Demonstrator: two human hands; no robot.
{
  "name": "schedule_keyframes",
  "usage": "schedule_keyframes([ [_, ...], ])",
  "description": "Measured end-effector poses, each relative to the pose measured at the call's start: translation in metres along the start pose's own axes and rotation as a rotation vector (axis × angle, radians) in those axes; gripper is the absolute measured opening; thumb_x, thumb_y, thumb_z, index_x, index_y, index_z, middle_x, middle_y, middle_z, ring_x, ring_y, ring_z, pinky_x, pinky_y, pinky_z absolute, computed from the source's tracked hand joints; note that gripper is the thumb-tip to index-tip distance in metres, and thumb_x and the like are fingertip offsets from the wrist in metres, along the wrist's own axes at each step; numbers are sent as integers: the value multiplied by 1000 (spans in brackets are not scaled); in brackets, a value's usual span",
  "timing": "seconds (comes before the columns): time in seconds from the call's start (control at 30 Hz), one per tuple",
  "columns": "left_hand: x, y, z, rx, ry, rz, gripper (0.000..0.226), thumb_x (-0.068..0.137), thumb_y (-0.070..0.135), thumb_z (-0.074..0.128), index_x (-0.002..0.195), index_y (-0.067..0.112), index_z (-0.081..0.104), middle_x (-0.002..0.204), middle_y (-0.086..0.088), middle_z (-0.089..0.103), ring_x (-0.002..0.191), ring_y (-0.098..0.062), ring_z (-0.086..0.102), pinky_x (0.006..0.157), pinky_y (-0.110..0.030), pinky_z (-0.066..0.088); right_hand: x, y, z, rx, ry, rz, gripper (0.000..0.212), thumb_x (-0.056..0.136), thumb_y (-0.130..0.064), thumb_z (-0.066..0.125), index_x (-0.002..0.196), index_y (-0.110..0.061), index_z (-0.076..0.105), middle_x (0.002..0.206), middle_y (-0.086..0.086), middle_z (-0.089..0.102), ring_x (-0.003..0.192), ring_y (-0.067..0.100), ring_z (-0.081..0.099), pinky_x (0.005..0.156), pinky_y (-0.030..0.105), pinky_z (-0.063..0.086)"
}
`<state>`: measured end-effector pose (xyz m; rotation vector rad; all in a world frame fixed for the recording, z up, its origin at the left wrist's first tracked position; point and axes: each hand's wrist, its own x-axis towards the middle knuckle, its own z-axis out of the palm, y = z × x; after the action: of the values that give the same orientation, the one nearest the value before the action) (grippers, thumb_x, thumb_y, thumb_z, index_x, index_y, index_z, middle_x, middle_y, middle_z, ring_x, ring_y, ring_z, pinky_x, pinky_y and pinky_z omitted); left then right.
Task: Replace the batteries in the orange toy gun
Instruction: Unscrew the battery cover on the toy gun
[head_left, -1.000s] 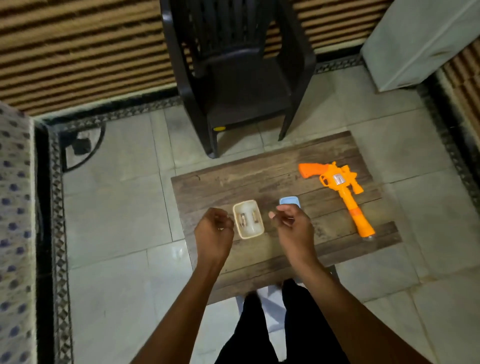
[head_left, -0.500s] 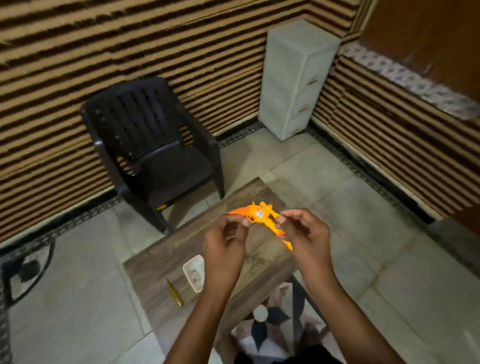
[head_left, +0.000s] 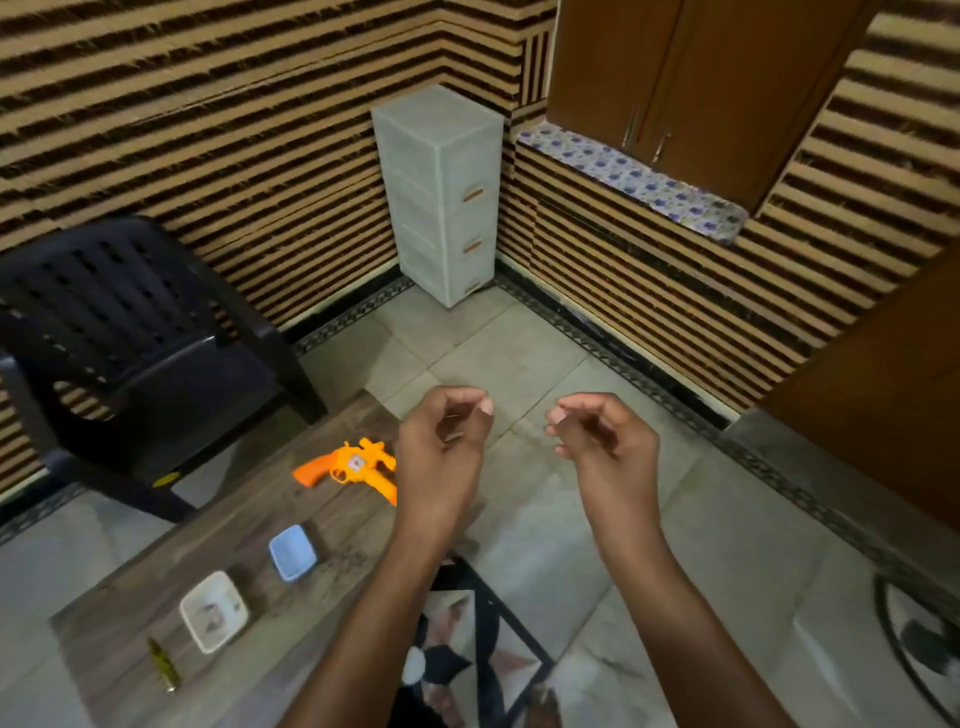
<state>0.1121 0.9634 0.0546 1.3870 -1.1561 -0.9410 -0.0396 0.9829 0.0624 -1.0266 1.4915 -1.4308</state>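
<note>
Left hand (head_left: 441, 441): up in the air, fingers curled, holds nothing.
Right hand (head_left: 602, 436): same, fingers curled, holds nothing.
Orange toy gun (head_left: 345, 465): lies on the counter (head_left: 249, 530).

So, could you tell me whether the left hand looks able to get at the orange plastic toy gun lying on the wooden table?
Probably yes: the left hand hovers beside the orange plastic toy gun, holding nothing that shows, and nothing lies between them on the wooden table.
</note>
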Motion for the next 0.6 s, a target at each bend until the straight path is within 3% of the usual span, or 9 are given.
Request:
schedule_keyframes([
  [0.13,6,12,60,3,-28,18,4,95,18,72,98,18,75,92,2,76,87,-16,72,78,-30,57,36,-5,-49,12,24,12,9,91,-8,73,96,-15,73,91,9,74,90,27,73,82,43,62],
  [0.4,70,6,134,43,-62,4,7,94,23,73,98,28,74,92,6,76,90,-16,73,86,-44,61,132,6,-77,60,54,82,8,91,-8,74,96,-14,73,90,9,75,85,23,75,78,35,62],
  [0.6,174,-9,172,59,-8,-10,7,94,17,73,100,20,75,92,7,75,88,-12,72,80,-33,60,246,15,-49,32,27,97,6,91,-8,73,95,-12,74,87,7,76,81,20,75,72,29,60],
])
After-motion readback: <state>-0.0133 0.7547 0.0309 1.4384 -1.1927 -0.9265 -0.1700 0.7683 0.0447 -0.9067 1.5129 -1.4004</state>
